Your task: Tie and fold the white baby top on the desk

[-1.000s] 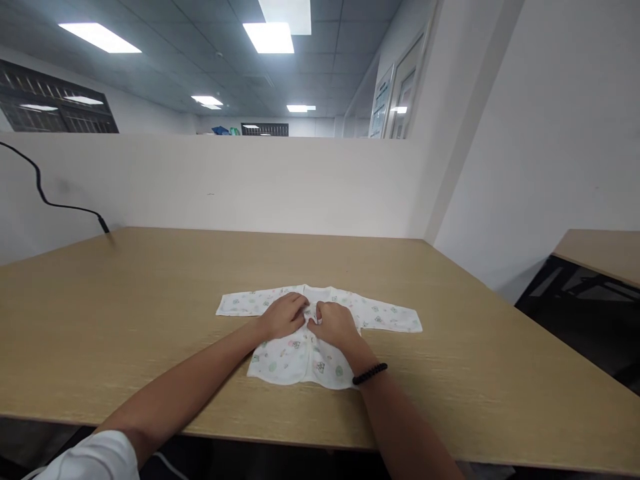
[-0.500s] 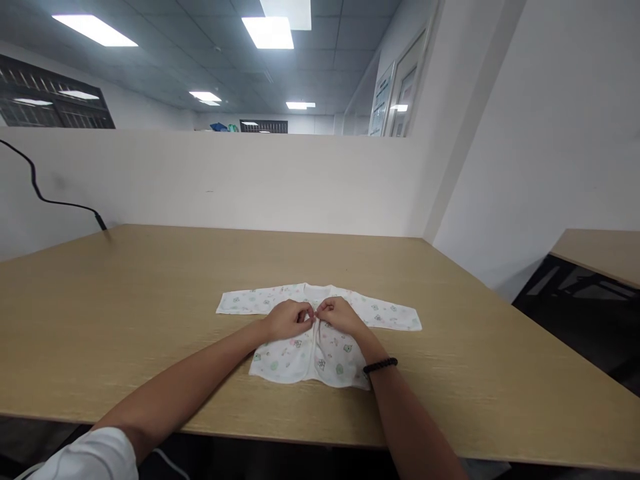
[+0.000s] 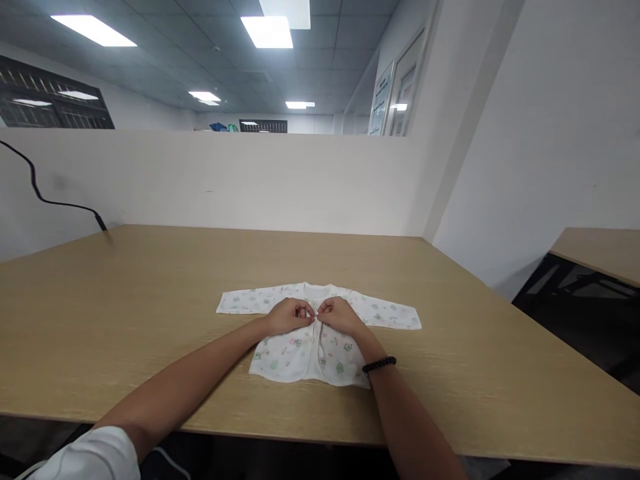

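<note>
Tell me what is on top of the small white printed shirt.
On the shirt are the left hand and right hand, close together at its chest. The fabric directly beneath them is covered, so whether a fastener sits there cannot be seen.

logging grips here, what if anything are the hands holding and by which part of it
The shirt, pinched partway down its front opening by the left hand and right hand; the exact spot is hidden.
</note>
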A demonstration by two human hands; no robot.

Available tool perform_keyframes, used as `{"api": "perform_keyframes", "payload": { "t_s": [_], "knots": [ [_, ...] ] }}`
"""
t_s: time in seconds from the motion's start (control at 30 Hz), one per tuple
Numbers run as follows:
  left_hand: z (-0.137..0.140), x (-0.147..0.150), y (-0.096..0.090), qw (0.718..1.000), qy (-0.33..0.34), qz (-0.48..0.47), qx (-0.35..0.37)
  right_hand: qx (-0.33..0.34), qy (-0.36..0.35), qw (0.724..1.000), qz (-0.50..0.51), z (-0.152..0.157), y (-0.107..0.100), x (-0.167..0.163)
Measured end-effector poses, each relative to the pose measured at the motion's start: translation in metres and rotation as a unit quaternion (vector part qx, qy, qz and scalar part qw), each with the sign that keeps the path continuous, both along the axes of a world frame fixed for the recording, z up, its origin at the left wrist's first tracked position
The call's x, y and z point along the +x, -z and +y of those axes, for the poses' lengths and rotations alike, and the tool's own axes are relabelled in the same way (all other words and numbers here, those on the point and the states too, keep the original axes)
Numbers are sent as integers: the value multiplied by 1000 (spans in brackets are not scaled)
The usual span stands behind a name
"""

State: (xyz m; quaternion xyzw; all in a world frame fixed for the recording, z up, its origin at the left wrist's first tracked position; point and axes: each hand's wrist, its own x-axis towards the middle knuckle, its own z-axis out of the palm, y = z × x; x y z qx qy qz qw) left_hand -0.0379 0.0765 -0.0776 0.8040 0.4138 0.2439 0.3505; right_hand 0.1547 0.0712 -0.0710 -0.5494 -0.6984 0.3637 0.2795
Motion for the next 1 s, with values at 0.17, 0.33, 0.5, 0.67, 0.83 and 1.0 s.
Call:
{"api": "perform_keyframes", "payload": {
  "t_s": [0.17, 0.33, 0.5, 0.67, 0.83, 1.0],
  "knots": [
    [1, 0, -1, 1000, 4, 3, -21, 0, 3, 1000, -2, 1, 1, 1],
    [1, -1, -2, 1000, 10, 17, -9, -8, -18, 1000, 10, 3, 4, 2],
    [-1, -1, -4, 998, 3, 53, 15, -7, -32, 999, 11, 4, 4, 2],
    [-2, 0, -5, 996, -5, 78, 34, 3, -43, 999, 15, 3, 3, 3],
    [-1, 0, -3, 995, -11, 89, 49, -16, -59, 998, 30, 3, 0, 5],
    [0, -1, 0, 994, -18, 93, 62, -33, -68, 996, 48, 4, 1, 7]
  ]
}}
